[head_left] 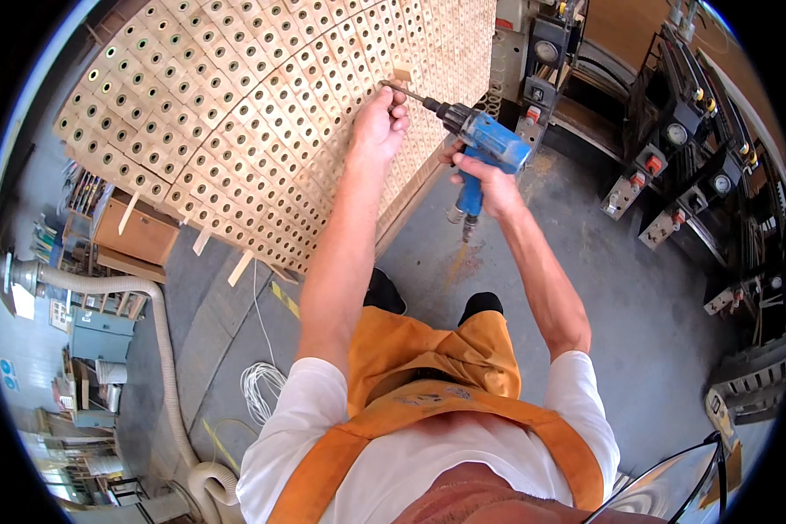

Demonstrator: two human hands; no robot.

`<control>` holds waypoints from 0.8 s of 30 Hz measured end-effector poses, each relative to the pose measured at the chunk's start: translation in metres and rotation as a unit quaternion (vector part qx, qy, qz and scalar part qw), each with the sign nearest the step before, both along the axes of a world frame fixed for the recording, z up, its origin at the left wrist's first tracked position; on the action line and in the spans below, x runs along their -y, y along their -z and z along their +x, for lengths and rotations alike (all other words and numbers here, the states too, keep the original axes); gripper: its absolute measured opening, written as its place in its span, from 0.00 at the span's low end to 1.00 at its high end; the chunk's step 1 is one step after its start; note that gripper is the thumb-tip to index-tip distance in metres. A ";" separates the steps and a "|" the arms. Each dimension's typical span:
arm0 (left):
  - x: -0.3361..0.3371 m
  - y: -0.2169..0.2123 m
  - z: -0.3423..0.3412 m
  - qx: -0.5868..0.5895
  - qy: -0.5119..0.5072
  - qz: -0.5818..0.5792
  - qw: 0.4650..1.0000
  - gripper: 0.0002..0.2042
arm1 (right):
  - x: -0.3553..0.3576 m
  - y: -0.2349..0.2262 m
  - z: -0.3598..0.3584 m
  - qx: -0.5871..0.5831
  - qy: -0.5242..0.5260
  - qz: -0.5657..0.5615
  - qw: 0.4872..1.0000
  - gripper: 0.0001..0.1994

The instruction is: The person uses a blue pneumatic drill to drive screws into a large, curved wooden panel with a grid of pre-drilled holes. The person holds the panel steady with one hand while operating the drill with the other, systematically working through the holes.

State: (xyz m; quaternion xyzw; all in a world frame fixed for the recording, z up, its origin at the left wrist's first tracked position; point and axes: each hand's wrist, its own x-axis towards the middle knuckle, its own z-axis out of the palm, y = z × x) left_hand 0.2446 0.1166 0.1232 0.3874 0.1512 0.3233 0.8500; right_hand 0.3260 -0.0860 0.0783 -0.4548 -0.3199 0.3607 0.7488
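Your right hand is wrapped tight round the pistol grip of the blue pneumatic drill, fingers curled under its body. The drill's dark bit points left at the stacked pale wooden blocks with drilled holes (near the stack's right edge). Your left hand is closed, fingertips pinching the bit's tip against the block face, just below a small loose wooden piece.

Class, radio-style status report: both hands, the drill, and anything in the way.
Right hand gripping blue drill. Left hand on bit near its tip. Bit tip at small wooden block on stacked drilled wood blocks. Nothing blocking.
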 end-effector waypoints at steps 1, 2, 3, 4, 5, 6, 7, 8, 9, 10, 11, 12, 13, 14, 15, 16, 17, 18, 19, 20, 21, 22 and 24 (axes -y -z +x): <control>-0.001 0.000 0.003 0.005 -0.004 -0.010 1.000 0.11 | -0.002 -0.003 0.004 -0.018 -0.008 0.009 1.000 0.12; 0.000 0.002 0.004 0.007 0.000 -0.006 1.000 0.10 | -0.001 -0.007 0.009 -0.010 -0.009 -0.009 1.000 0.11; 0.000 0.003 0.003 0.012 -0.011 -0.012 1.000 0.10 | 0.000 -0.010 0.012 -0.004 -0.015 -0.014 1.000 0.11; 0.000 0.004 0.003 0.017 -0.021 -0.017 0.999 0.09 | 0.000 -0.014 0.014 0.002 -0.020 -0.019 1.000 0.12; 0.002 0.007 0.002 0.021 -0.031 -0.025 0.999 0.09 | 0.002 -0.015 0.015 0.007 -0.024 -0.026 0.999 0.12; 0.002 0.008 0.003 0.025 -0.027 -0.028 0.999 0.09 | 0.003 -0.016 0.015 0.007 -0.026 -0.024 0.999 0.13; 0.001 0.009 0.004 0.030 -0.023 -0.031 0.999 0.09 | 0.002 -0.014 0.017 -0.006 -0.031 -0.019 0.999 0.13; 0.001 0.009 0.005 0.034 -0.019 -0.033 0.999 0.09 | 0.000 -0.013 0.020 -0.019 -0.036 -0.013 0.999 0.13; 0.001 0.008 0.006 0.038 -0.015 -0.032 0.999 0.08 | -0.001 -0.012 0.022 -0.032 -0.040 -0.007 0.999 0.13; 0.001 0.008 0.006 0.042 -0.012 -0.032 0.999 0.08 | -0.003 -0.012 0.022 -0.051 -0.045 0.002 0.998 0.13; -0.002 0.009 0.006 0.046 -0.011 -0.029 0.998 0.07 | -0.005 -0.011 0.024 -0.065 -0.053 0.003 0.997 0.13; -0.004 0.010 0.007 0.056 -0.014 -0.036 0.998 0.09 | -0.006 -0.010 0.027 -0.078 -0.061 0.003 0.995 0.13; -0.005 0.012 0.005 0.048 -0.008 -0.026 0.998 0.09 | -0.006 -0.009 0.029 -0.092 -0.069 0.004 0.993 0.13; -0.005 0.013 0.003 0.039 -0.003 -0.014 0.999 0.10 | -0.008 -0.013 0.027 -0.080 -0.066 -0.006 0.995 0.13; -0.006 0.013 0.000 0.030 0.002 -0.002 1.000 0.10 | -0.008 -0.017 0.025 -0.034 -0.053 -0.015 0.998 0.13; -0.005 0.014 -0.004 0.005 -0.001 0.001 1.000 0.10 | -0.006 -0.022 0.023 0.011 -0.039 -0.024 0.999 0.13; 0.000 0.018 -0.007 -0.020 0.000 0.002 1.000 0.10 | -0.004 -0.028 0.020 0.056 -0.022 -0.036 0.998 0.14; 0.006 0.022 -0.011 -0.045 0.002 0.002 0.999 0.10 | -0.006 -0.028 0.021 0.078 -0.021 -0.037 0.996 0.13; 0.013 0.027 -0.015 -0.070 0.009 0.005 0.998 0.11 | -0.006 -0.028 0.022 0.085 -0.015 -0.044 0.995 0.13; 0.019 0.030 -0.020 -0.091 0.015 0.008 0.996 0.12 | -0.005 -0.030 0.022 0.094 -0.011 -0.050 0.994 0.13; 0.026 0.033 -0.023 -0.113 0.022 0.012 0.993 0.14 | -0.005 -0.031 0.023 0.104 -0.006 -0.057 0.993 0.12; 0.030 0.039 -0.025 -0.141 0.009 0.020 0.990 0.15 | -0.005 -0.030 0.024 0.099 -0.007 -0.057 0.993 0.12; 0.023 0.053 -0.036 -0.159 0.024 0.020 0.987 0.17 | -0.007 -0.031 0.021 0.090 -0.015 -0.051 0.994 0.12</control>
